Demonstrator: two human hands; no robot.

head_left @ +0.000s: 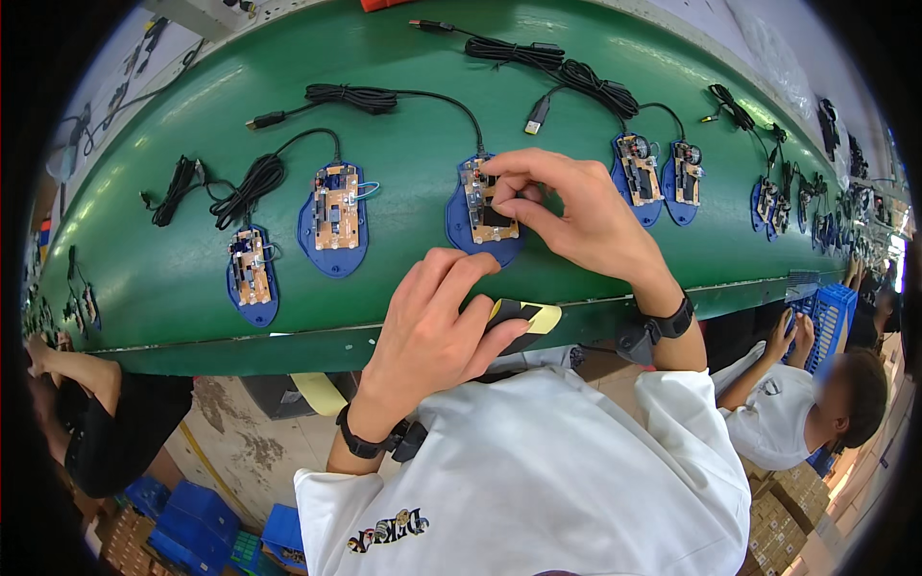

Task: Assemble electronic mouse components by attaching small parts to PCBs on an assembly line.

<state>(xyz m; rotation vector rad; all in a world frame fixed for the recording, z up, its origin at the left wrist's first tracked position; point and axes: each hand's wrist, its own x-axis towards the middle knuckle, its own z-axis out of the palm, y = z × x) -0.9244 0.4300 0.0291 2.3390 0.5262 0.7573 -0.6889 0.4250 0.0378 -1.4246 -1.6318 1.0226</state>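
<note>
A blue computer mouse base [461,216] with a tan circuit board [473,182] lies in front of me, its black cable running away from me. My right hand [586,216] is over the board's right side, thumb and fingers pinched together; what they hold, if anything, is too small to make out. My left hand [427,322] is closed on a yellow strip with black pieces [543,318], between thumb and fingers. Its index fingertip rests at the near edge of the same mouse base. Another open mouse base [334,250] sits to the left.
A green bench [403,192] stretches across, carrying a mouse base [254,302] at left and two more [639,192] at right. Coiled cables [351,96] lie behind them. A person [797,403] works at right, another [106,413] at left. A blue crate [828,322] stands at right.
</note>
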